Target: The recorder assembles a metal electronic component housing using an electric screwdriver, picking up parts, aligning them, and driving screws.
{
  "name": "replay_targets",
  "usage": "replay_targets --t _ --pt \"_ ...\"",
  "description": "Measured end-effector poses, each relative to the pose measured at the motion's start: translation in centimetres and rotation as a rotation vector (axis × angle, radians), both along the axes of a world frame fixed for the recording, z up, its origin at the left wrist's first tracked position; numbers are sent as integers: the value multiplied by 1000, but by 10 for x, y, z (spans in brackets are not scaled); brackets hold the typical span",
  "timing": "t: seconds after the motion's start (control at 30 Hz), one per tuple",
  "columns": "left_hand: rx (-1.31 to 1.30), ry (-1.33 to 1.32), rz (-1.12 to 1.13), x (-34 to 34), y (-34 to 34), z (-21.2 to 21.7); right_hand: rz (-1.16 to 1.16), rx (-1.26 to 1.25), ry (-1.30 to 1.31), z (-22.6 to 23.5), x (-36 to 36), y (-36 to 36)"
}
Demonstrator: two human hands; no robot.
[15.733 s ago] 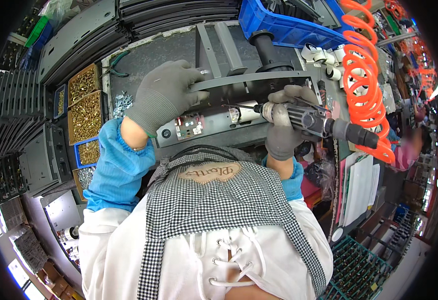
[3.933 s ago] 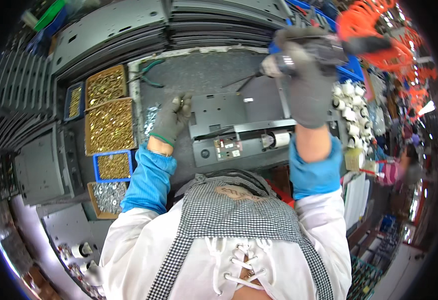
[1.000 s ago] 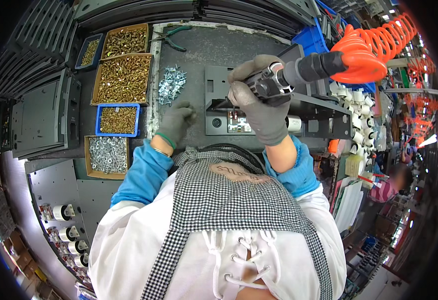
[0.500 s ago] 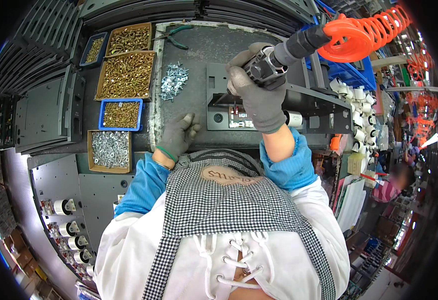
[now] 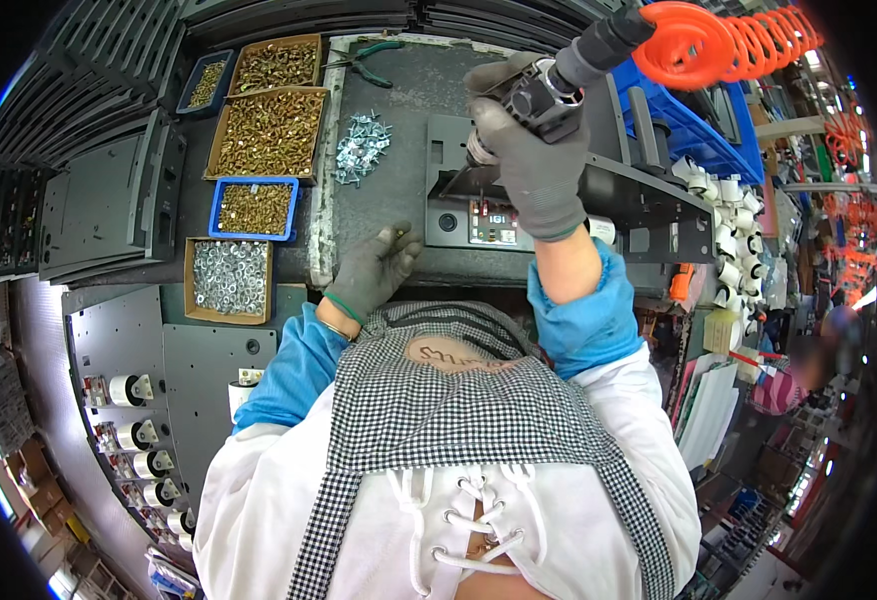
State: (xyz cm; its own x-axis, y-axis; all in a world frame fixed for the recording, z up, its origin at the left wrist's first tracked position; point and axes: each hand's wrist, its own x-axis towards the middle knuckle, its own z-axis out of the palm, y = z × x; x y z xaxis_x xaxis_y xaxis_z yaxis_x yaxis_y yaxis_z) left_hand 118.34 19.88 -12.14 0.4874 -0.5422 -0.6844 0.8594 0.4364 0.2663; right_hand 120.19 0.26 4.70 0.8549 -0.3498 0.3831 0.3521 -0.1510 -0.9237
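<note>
My right hand, in a grey glove, is wrapped round a pneumatic driver with a black rear end and an orange coiled hose. It is above a dark grey sheet-metal part lying on the bench. On that part sit a small circuit board and a white cylinder, partly behind my right wrist. My left hand, also gloved, rests at the bench's near edge, left of the part. Its fingers are curled together, with a tiny brassy speck at the tips that is too small to name.
Left of my left hand stand boxes of brassy screws, a blue tray of small fasteners and a box of washers. Silver screws lie loose near green-handled pliers. White cylinders are piled at right. Grey panels stack at left.
The view has shifted a little, so the bench sits higher and further right. My left hand's fingers have drawn closer together. The right hand keeps its grip on the driver above the metal part.
</note>
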Motion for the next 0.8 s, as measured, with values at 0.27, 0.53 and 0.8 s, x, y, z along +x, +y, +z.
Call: replay_targets --t 0.27,0.53,0.8 --pt "-316 -37 -20 -18 -12 -14 71 404 -319 62 -74 -34" --pt "-376 11 -89 -51 -80 -7 -126 490 -434 41 -143 -117" --pt "-156 -196 -80 -90 -151 17 -222 505 -373 30 -194 -197"
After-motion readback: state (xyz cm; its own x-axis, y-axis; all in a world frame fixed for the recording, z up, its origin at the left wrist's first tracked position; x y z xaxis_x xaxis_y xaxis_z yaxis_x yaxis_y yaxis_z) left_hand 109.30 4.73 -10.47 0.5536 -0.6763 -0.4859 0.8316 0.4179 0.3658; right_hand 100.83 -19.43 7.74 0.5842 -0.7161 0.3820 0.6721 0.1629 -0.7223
